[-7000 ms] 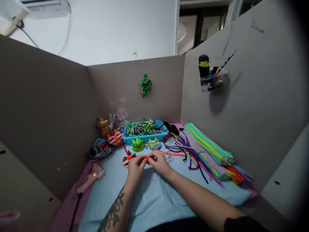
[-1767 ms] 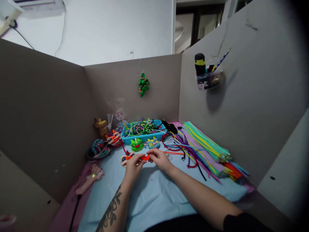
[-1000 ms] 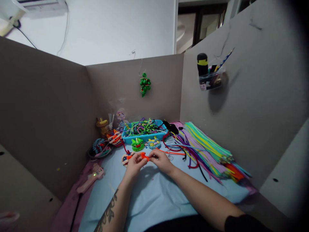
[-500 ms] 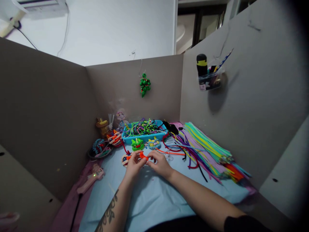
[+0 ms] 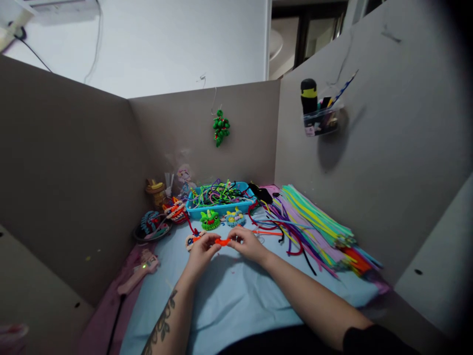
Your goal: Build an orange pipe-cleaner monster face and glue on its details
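The left hand (image 5: 201, 249) and right hand (image 5: 249, 243) meet over the far middle of the desk (image 5: 229, 305), each pinching one end of a short orange pipe cleaner (image 5: 222, 242) stretched between the fingertips just above the blue cover. Both hands are closed on it with thumb and forefinger, and the other fingers are curled loosely. It looks feather-light and fuzzy, so it should not slip. It probably has a thin wire core that bends easily and keeps whatever shape it is given, so it is likely best held close to the spot being bent, with the pinches near each other, since a hold far out would only flex the free length. The cut ends may be prickly. Whether the long orange strand (image 5: 266, 232) lying at 3 o'clock from the hands is joined to the piece cannot be told. A small round figure (image 5: 191, 240) sits at 9 o'clock, touching or just beside the left fingers. A green figure (image 5: 209, 220) and a blue one (image 5: 234, 217) stand near at 12 o'clock, with the tray (image 5: 221, 207) of tangled offcuts behind them. A big pile (image 5: 321, 229) of straight stems lies at 2 o'clock, and a glue gun (image 5: 142, 268) rests at 8 o'clock, well apart.
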`<control>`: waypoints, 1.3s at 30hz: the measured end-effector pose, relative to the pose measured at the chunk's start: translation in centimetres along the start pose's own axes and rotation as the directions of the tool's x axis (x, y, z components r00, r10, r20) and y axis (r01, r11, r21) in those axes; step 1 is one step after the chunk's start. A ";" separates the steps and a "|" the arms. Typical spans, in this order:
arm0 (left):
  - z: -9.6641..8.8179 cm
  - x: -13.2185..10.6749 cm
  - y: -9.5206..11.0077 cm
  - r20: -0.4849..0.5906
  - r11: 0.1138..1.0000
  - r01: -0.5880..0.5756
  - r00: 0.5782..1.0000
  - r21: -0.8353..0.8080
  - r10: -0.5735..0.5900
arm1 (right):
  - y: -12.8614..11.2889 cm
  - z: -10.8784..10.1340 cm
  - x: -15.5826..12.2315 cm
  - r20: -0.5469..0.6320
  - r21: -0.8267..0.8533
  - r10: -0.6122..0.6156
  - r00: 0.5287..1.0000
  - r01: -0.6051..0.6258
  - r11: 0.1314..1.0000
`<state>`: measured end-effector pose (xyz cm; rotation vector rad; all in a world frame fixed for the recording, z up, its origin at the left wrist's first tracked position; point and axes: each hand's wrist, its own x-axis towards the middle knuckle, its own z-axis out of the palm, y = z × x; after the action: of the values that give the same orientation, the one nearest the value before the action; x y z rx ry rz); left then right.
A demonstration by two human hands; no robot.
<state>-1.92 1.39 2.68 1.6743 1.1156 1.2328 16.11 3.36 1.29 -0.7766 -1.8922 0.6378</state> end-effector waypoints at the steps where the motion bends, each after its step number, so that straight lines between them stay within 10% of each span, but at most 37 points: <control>1: 0.0 0.0 0.0 0.005 1.000 -0.013 1.000 0.024 0.013 | 0.0 -0.1 0.0 0.005 0.006 0.007 1.000 -0.007 1.000; 25: -0.8 0.1 -0.6 0.196 0.985 -0.074 0.980 0.155 0.043 | 0.5 0.1 0.0 0.070 0.136 0.097 0.993 -0.106 0.985; 39: -0.8 0.0 -0.5 0.220 0.988 -0.073 0.975 0.134 0.042 | 0.1 0.4 -0.1 0.128 -0.013 -0.122 0.984 0.124 0.992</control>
<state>-2.83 1.65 2.47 1.9095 1.0463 0.9969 15.84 3.29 0.96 -0.6391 -2.0483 0.6034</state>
